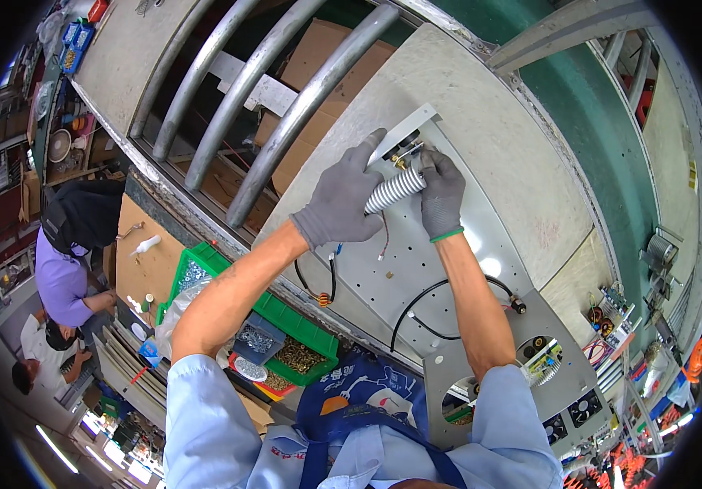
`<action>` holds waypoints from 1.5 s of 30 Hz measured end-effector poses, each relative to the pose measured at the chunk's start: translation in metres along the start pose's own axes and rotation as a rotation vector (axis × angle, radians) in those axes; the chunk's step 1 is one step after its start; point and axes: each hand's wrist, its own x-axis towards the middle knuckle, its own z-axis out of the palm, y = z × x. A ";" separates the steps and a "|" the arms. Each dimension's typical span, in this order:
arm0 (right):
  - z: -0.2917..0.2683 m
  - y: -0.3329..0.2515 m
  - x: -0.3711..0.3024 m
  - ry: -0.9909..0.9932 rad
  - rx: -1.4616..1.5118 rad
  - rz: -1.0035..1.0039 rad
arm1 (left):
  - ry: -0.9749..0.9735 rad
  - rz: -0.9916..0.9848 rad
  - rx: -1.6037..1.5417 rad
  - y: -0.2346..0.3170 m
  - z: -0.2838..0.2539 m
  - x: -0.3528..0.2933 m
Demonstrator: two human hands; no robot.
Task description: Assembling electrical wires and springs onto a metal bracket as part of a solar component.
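A grey sheet-metal panel (416,253), perforated with small holes, lies in front of me. My left hand (338,196), in a grey glove, rests at its raised left edge, fingers stretched apart. A silver corrugated hose (396,191) runs between my two hands; its left end is hidden by the left hand. My right hand (444,196), also gloved, is pinched beside a brass fitting (400,162) at the panel's far end. What its fingertips grip is too small to make out. A thin wire with a small connector (382,256) hangs below the hose.
A black cable (428,287) curves across the panel beneath my right forearm. Green bins (294,338) of screws and fasteners stand at the left. Thick metal bars (310,114) span the gap beyond my left hand. A plate with fans (583,407) lies near right. Other people (66,277) sit far left.
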 end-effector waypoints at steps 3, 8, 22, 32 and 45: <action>0.000 0.011 0.000 0.026 -0.058 -0.115 | 0.012 0.004 -0.008 -0.001 0.001 -0.001; 0.008 0.001 -0.013 0.066 -0.150 -0.201 | -0.013 -0.046 -0.064 -0.003 0.000 -0.003; 0.009 0.020 -0.007 0.085 -0.133 -0.292 | -0.114 -0.053 0.081 0.016 -0.002 0.006; 0.020 0.018 -0.013 0.201 -0.025 -0.340 | -0.124 -0.031 0.105 0.014 -0.002 0.005; 0.009 0.007 -0.005 0.140 -0.159 -0.286 | -0.169 -0.061 0.110 0.013 -0.001 0.008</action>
